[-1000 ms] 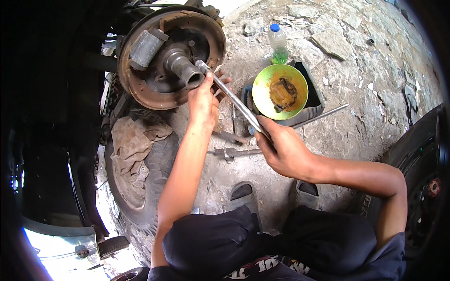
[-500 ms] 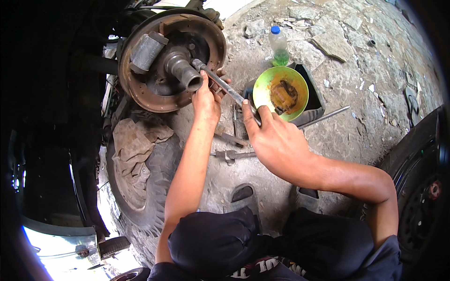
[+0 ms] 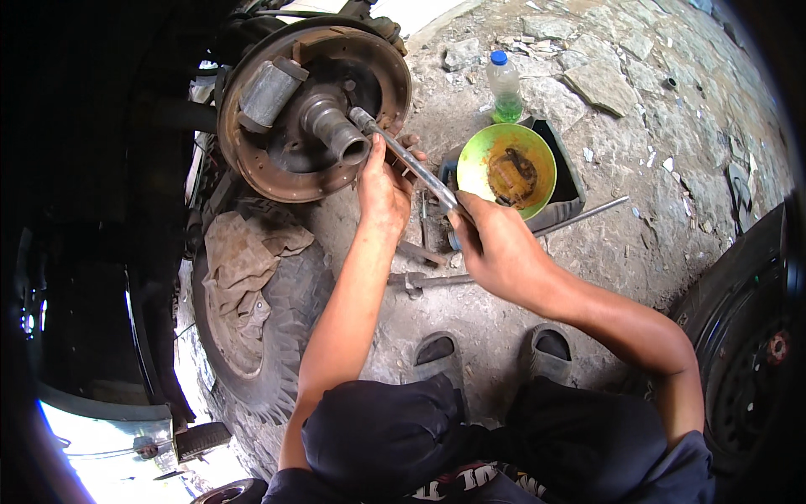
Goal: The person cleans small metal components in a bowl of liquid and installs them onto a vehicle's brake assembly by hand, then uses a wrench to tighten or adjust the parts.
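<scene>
A long metal bar [image 3: 412, 167] with a socket-like end runs diagonally to the rusty brake backing plate [image 3: 245, 160], just right of the protruding hollow spindle [image 3: 329, 126]. My left hand [image 3: 382, 191] is closed around the bar's upper part, its thumb up below the spindle's end and fingers partly behind the bar. My right hand [image 3: 504, 252] grips the bar's lower end, back of the hand upward. A grey cylinder [image 3: 269, 98] is fixed on the plate's upper left. The bar's far tip sits against the plate area; whether it is seated on a fastener I cannot tell.
A yellow-green dish [image 3: 478, 160] of brown grease sits on a dark tray [image 3: 567, 161]. Behind it stands a bottle [image 3: 506, 84] of green liquid. Loose rods [image 3: 596, 210] lie on rocky ground. A tyre [image 3: 277, 365] with rag [image 3: 239, 265] is left, a wheel [image 3: 739, 336] right.
My right hand swung over with index finger stretched along the bar, then curled around its end again. Both hands still hold the bar; the whole view has shifted slightly.
</scene>
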Motion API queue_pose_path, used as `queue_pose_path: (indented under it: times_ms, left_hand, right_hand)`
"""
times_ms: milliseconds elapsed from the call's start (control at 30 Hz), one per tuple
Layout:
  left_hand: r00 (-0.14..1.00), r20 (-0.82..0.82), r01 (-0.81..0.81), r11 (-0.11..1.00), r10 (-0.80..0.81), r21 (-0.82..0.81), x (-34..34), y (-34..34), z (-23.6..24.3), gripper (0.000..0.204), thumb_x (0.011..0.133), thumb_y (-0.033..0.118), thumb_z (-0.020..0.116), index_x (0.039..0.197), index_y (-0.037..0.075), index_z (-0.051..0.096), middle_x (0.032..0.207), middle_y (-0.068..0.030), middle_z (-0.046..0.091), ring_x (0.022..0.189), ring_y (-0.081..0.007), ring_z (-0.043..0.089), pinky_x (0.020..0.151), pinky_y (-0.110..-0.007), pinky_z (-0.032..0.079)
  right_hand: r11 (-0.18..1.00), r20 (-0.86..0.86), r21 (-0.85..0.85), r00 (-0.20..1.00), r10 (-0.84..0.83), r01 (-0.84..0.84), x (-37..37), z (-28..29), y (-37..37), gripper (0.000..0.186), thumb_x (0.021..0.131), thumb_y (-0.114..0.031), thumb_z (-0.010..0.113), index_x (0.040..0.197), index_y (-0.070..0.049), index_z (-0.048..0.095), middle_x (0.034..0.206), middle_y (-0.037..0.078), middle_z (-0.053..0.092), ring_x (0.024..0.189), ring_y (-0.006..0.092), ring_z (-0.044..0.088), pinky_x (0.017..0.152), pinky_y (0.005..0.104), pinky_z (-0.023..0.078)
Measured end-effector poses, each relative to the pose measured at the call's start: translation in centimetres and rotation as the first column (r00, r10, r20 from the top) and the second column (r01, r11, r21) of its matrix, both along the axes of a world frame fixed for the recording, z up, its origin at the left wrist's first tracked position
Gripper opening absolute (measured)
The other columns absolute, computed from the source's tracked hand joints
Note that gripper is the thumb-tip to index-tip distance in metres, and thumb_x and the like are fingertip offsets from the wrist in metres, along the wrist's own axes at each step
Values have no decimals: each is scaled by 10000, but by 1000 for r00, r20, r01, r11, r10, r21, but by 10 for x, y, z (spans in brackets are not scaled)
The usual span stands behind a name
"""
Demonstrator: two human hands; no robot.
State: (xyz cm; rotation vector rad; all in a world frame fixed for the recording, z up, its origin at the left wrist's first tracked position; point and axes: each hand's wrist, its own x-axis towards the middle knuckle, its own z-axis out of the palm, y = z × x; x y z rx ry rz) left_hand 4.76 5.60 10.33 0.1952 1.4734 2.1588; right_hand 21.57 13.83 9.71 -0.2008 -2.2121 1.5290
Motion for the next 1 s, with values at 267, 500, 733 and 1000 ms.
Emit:
queue_pose_path:
  times_ms: [267, 500, 733, 1000]
  left_hand:
    - [998, 53, 22, 994, -28, 107, -12, -9, -12, 387, 992, 369, 472, 1268, 106, 541, 1008, -18, 612, 790, -164, 591, 709, -313, 508]
    - [997, 69, 22, 987, -33, 158, -15, -8, -11, 343, 988, 334, 489, 1220, 93, 565, 1015, -53, 651, 798, -165, 617, 720, -303, 509]
    - [992, 115, -61, 997, 56, 45, -19, -7, -10, 326, 978, 324, 511, 1198, 94, 584, 1028, -34, 670, 840, -166, 626, 742, -315, 508]
    - [994, 105, -50, 990, 36, 129, 8, -8, -11, 397, 971, 347, 526, 1232, 48, 548, 998, -114, 664, 804, -161, 653, 665, -273, 533]
  right_hand:
    - [549, 297, -833, 893, 337, 69, 1, 27, 2, 256, 941, -271, 578, 905, -18, 582, 648, 1, 508, 459, 116, 473, 387, 276, 372]
    - [-104, -51, -995, 873, 485, -1, 3, 18, 8, 358, 987, -352, 488, 920, -17, 596, 634, -9, 480, 436, 88, 405, 362, 256, 274]
    - [555, 219, -832, 922, 318, 5, -1, 15, -4, 339, 972, -327, 534, 888, -5, 600, 630, -16, 480, 527, 88, 450, 479, 252, 369]
    - [635, 260, -772, 923, 283, 22, 22, 25, -17, 378, 1003, -343, 450, 934, 13, 555, 590, 0, 469, 462, 79, 424, 422, 274, 357]
